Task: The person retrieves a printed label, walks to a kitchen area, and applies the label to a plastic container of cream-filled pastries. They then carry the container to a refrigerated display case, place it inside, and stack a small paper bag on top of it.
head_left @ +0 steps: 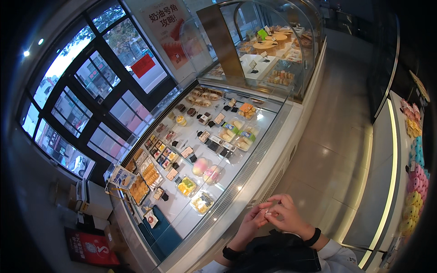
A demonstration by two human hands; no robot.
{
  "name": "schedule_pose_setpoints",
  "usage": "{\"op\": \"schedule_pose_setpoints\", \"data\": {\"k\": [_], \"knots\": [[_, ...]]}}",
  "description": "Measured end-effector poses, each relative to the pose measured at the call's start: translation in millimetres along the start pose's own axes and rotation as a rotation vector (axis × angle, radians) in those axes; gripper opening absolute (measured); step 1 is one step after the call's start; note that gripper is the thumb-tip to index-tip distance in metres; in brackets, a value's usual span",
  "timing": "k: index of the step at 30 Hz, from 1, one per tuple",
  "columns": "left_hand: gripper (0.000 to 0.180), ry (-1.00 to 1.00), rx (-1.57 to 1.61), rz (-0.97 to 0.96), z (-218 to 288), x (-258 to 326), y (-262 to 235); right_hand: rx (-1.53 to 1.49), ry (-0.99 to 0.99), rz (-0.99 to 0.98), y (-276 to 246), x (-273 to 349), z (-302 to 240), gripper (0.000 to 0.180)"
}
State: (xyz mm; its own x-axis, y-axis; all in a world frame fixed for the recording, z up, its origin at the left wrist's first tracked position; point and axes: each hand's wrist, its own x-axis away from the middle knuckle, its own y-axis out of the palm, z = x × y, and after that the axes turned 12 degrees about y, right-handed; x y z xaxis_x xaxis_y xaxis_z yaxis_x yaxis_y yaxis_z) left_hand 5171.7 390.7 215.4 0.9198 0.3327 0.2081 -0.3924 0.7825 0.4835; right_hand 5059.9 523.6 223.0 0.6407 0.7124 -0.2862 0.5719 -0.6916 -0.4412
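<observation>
Both hands are together at the lower middle, in front of my dark apron (pixel 277 252). My left hand (pixel 251 224) is closed, with its fingertips meeting the other hand's. My right hand (pixel 286 215) pinches with thumb and forefinger at a small whitish thing (pixel 267 212), too small to name. It lies where the fingertips of both hands meet. Nearest to the hands, inside the glass display case (pixel 255 179), are a clear box of cream dessert with dark berries (pixel 202 202) and a box with green and yellow fruit (pixel 186 186).
Left of me, the case holds pink round cakes (pixel 212 174), trays of golden pastries (pixel 139 189) and small price cards. A curved glass cabinet (pixel 273 59) with breads stands beyond. A tiled aisle (pixel 318 159) runs along the right, beside a shelf of colourful doughnut-like treats (pixel 415 182).
</observation>
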Motion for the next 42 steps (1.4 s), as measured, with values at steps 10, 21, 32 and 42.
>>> {"op": "schedule_pose_setpoints", "data": {"k": [10, 21, 32, 42], "knots": [[0.036, -0.159, -0.064, -0.354, -56, -114, 90, 0.185, 0.223, 0.234, -103, 11, 77, 0.013], [0.037, -0.127, -0.088, -0.545, -89, -287, 148, 0.028, 0.488, 0.3, -193, -80, 167, 0.018], [0.038, -0.235, -0.016, -0.56, -43, -449, 183, 0.219, 0.077, 0.245, -277, -239, 233, 0.011], [0.04, -0.229, -0.017, -0.598, -89, -596, 245, 0.131, 0.282, 0.281, -373, -308, 346, 0.02]]}}
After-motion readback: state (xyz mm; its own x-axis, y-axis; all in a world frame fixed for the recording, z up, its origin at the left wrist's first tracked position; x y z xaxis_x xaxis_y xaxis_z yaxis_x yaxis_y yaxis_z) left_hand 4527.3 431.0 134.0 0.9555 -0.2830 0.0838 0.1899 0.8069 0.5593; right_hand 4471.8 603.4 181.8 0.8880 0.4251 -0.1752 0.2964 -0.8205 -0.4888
